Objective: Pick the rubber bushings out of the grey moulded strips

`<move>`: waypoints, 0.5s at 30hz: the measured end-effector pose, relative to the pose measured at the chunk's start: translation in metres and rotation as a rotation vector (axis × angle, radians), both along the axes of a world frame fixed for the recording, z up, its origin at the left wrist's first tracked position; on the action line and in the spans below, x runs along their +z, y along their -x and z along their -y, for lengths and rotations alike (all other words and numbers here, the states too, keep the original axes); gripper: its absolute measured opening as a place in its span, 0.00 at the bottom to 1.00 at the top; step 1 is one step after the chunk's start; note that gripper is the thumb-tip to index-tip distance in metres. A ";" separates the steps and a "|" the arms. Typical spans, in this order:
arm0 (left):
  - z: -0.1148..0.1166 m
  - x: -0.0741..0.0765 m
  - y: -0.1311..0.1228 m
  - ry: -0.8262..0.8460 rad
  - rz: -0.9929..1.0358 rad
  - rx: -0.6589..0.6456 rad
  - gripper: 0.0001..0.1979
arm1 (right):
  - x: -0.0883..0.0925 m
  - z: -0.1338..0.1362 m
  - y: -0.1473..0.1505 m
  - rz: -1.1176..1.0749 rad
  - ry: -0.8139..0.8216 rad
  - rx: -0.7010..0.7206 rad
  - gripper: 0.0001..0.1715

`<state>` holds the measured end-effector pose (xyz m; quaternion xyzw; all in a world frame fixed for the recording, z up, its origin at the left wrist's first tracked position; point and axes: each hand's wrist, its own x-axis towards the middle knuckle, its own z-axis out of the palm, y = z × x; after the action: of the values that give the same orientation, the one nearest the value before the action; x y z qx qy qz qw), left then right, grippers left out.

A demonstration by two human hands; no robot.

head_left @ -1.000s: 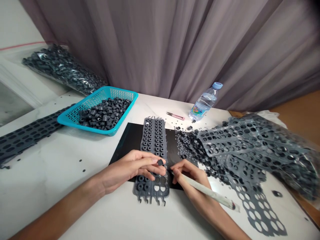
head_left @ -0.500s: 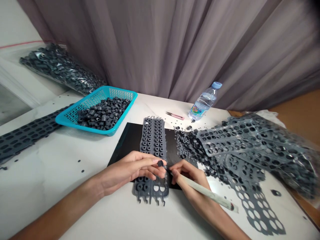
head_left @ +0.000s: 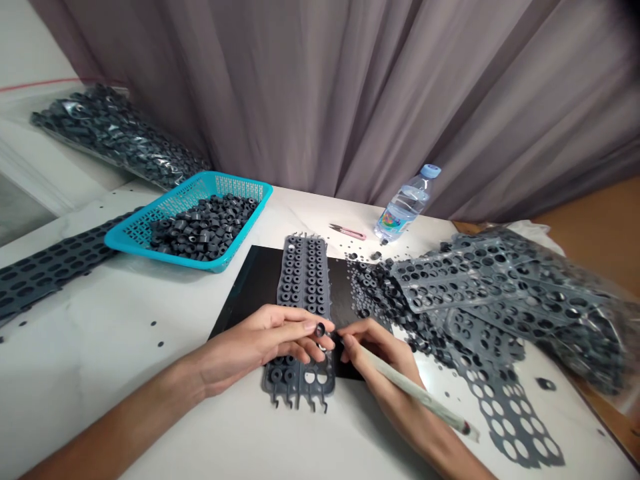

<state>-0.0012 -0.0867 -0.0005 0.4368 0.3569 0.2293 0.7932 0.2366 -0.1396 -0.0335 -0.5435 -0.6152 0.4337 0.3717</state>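
My left hand (head_left: 280, 333) pinches a small black rubber ring (head_left: 320, 329) between thumb and forefinger, its opening facing up. Close beside it on the right, my right hand (head_left: 375, 350) is closed around a pale green pen-like tool (head_left: 420, 390), whose tip is hidden by the fingers. Beneath both hands lies a dark grey moulded sheet (head_left: 304, 273) with rows of round rings; a few holes near its front right end show white through. The sheet rests on a black mat (head_left: 245, 287).
A blue basket (head_left: 220, 265) of black rings stands left, before a filled plastic bag (head_left: 115, 133). Loose rings (head_left: 380, 287), punched grey sheets (head_left: 460, 273), pink snips (head_left: 350, 232) and a water bottle (head_left: 405, 203) lie or stand to the right.
The black ring in my left fingers has turned so that its opening now shows. The whole view has shifted slightly, and both hands stay close together.
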 end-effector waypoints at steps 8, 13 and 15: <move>0.002 -0.001 -0.003 -0.143 -0.094 0.002 0.21 | 0.006 0.001 0.005 0.117 -0.227 -0.024 0.11; 0.003 -0.001 -0.006 -0.165 -0.098 0.038 0.21 | 0.000 -0.005 0.000 0.236 -0.308 -0.031 0.09; 0.004 -0.001 -0.006 -0.167 -0.087 0.050 0.20 | -0.004 -0.007 -0.005 0.361 -0.350 -0.005 0.11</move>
<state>0.0051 -0.0907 -0.0018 0.5017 0.3817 0.2589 0.7318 0.2412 -0.1325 -0.0373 -0.5410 -0.7360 0.2156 0.3451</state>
